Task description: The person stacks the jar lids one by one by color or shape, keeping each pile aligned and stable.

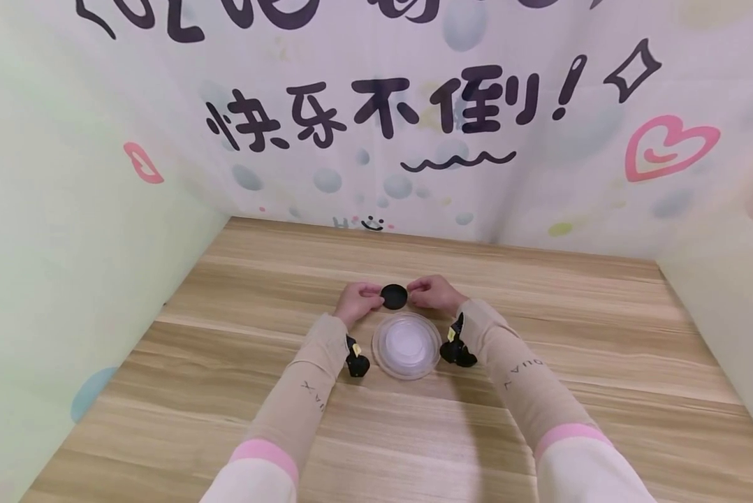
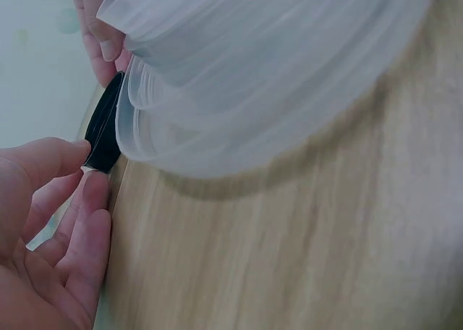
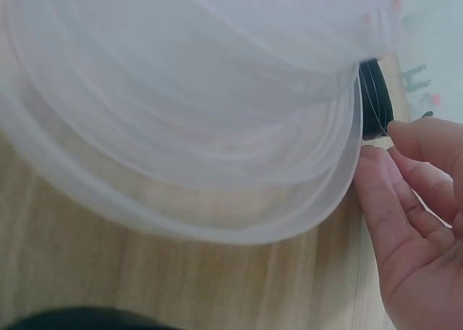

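A small round black lid-like piece is between the two hands, just beyond a stack of translucent plastic lids. My left hand pinches its left edge, thumb above and fingertips below, as the left wrist view shows. From the other side, my right hand has thumb and fingertips at the right edge; in the right wrist view the thumb meets the black rim. The translucent stack narrows toward its top and hides part of the black piece in both wrist views.
The wood-grain table carries the stack near its middle. A printed cloth wall stands along the back edge, with pale walls on both sides. Black wrist cameras flank the stack closely.
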{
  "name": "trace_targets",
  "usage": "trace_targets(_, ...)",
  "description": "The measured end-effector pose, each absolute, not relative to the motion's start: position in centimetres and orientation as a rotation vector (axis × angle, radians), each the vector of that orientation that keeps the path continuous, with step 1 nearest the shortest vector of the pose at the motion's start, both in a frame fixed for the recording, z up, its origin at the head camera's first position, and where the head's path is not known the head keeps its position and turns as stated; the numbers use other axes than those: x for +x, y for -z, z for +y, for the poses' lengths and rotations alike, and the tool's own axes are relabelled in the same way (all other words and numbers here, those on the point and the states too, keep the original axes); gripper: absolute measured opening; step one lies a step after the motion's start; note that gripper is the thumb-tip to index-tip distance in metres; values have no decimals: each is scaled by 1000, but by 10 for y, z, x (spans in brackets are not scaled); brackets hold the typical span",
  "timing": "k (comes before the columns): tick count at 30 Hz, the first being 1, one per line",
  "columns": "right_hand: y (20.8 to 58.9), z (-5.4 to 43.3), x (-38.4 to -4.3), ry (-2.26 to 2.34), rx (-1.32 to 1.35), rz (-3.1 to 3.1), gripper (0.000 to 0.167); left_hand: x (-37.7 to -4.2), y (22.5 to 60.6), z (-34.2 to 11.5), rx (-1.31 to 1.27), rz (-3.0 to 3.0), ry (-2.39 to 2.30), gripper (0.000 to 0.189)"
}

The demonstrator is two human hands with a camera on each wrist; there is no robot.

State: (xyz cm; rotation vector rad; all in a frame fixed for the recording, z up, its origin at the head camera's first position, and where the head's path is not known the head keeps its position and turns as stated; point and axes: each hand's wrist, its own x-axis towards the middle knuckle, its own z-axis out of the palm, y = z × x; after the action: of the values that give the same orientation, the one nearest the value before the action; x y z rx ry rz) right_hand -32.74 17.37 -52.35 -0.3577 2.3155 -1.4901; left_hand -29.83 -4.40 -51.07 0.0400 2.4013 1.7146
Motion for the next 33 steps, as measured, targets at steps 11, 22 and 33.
trace_targets(11,678,203,-436,1660,-354,2127,36,-259,455,-39,49,2469,-1684,23)
trace_targets(22,455,147,-285,1605,-84,2216,26,-254,450,-34,14,2474,-1755,23)
trace_targets(33,434,149,-280,1668,-24,2301,28,-255,430,-30,-12,2411,-1805,24)
